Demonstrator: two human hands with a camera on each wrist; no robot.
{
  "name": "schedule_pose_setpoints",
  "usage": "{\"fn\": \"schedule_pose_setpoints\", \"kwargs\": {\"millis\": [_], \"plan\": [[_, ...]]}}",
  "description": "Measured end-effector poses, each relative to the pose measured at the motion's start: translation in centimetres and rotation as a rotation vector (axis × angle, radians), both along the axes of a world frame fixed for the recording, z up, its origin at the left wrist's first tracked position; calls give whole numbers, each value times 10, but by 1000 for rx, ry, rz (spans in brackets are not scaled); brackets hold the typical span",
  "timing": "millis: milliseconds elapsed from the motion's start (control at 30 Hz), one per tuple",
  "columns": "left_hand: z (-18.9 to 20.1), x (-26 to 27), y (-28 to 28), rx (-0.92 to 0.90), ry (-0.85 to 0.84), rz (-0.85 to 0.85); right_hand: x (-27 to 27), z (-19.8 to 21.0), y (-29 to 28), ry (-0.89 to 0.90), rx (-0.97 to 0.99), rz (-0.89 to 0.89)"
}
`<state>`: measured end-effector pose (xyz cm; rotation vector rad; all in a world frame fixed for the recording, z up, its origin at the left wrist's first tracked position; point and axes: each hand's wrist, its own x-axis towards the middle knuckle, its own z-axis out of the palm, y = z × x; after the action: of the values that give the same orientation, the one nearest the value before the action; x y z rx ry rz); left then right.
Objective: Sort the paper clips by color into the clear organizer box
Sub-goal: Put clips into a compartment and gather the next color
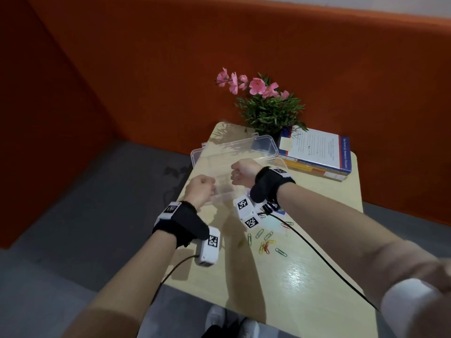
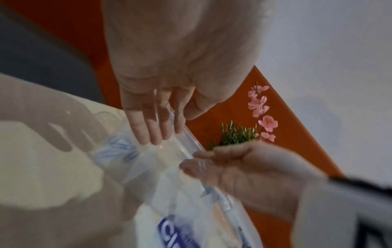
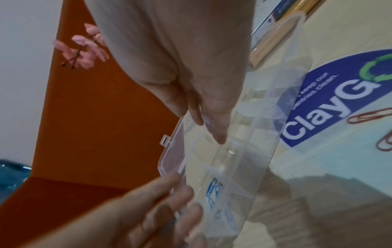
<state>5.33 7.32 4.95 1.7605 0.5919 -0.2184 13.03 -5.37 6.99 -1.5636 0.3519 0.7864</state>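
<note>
The clear organizer box (image 1: 244,148) lies open at the far left of the table, its lid folded back. My left hand (image 1: 207,189) pinches the box's rim near its left end, thumb against fingers (image 2: 152,129). Further right, my right hand (image 1: 235,175) grips the same rim, its fingertips (image 3: 218,135) down on a divider wall. Blue paper clips (image 3: 214,189) lie in one compartment near the left hand. Several loose coloured paper clips (image 1: 264,245) lie on the table behind my right wrist, and red paper clips (image 3: 371,115) show beside the box.
A potted plant with pink flowers (image 1: 266,106) stands at the table's back edge, beside a stack of books (image 1: 317,154) at the back right. A blue sticker (image 3: 339,100) lies on the tabletop beside the box. An orange wall (image 1: 170,69) encloses the small table (image 1: 305,276).
</note>
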Motion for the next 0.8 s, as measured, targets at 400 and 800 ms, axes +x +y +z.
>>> {"fn": "schedule_pose_setpoints", "kwargs": {"millis": [400,800], "plan": [[-47,-44,-61,504,-40,-523,-57,-25,-84,-194,-202,63],[-67,-20,-82,741,-64,-783,-75,-75,-94,-436,-799,287]]}}
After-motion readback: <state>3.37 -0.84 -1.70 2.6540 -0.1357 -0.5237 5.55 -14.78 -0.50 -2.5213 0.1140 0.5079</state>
